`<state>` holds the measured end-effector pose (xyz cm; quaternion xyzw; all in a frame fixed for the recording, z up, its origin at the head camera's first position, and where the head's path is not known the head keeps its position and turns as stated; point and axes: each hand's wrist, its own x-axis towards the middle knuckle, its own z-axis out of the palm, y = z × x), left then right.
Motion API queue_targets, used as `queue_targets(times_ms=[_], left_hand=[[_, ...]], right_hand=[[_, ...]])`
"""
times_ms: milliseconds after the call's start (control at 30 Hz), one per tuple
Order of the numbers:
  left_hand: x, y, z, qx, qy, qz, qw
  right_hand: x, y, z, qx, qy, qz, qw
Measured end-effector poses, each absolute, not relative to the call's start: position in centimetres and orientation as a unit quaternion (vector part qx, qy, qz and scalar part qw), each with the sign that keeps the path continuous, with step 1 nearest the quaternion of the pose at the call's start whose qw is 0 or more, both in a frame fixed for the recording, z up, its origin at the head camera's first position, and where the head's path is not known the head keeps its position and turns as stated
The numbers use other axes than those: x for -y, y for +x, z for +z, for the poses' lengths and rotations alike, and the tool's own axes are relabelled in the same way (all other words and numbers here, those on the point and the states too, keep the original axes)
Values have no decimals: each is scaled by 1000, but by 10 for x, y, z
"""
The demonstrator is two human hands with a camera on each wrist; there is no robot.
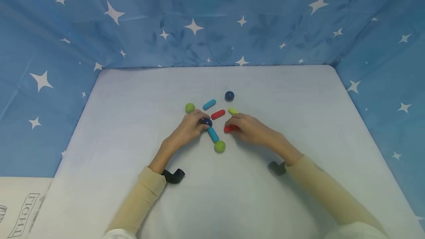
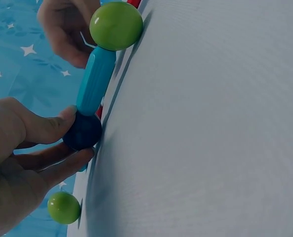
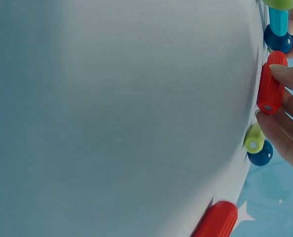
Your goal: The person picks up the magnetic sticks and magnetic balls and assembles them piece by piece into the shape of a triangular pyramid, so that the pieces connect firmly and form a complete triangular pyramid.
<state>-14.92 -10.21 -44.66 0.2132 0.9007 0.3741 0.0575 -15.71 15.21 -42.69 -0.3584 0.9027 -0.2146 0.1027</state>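
Note:
My left hand (image 1: 190, 127) pinches a dark blue ball (image 2: 82, 132) between thumb and fingers. A light blue rod (image 1: 213, 134) runs from that ball to a green ball (image 1: 220, 146), in one line. To the right, my right hand (image 1: 247, 129) holds a red rod (image 3: 272, 91) by thumb and fingertips, close over the table; its far end points toward the dark blue ball. Between and beyond the hands lies another red rod (image 1: 218, 114). A yellow-green rod (image 1: 233, 111) lies just past the right fingers, partly covered by them in the head view.
Farther back on the white table (image 1: 139, 95) are a light blue rod (image 1: 209, 104), a second dark blue ball (image 1: 229, 96) and a second green ball (image 1: 190, 108). One more red rod (image 3: 215, 222) shows low in the right wrist view. A star-patterned blue curtain (image 1: 212, 43) borders the table.

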Motion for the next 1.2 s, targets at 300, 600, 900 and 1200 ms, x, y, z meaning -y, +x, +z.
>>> queue_targets(times_ms=[300, 600, 900, 1200], left_hand=[[103, -150, -446, -901, 211, 375, 56], [103, -149, -447, -901, 224, 369, 45], [103, -150, -447, -897, 245, 366, 31], [103, -149, -448, -899, 240, 366, 33]], right_hand=[[-139, -167, -426, -903, -360, -213, 95], [-126, -173, -423, -898, -370, -217, 95], [-119, -177, -424, -887, -399, -220, 73], [-126, -178, -422, -896, -376, -223, 80]])
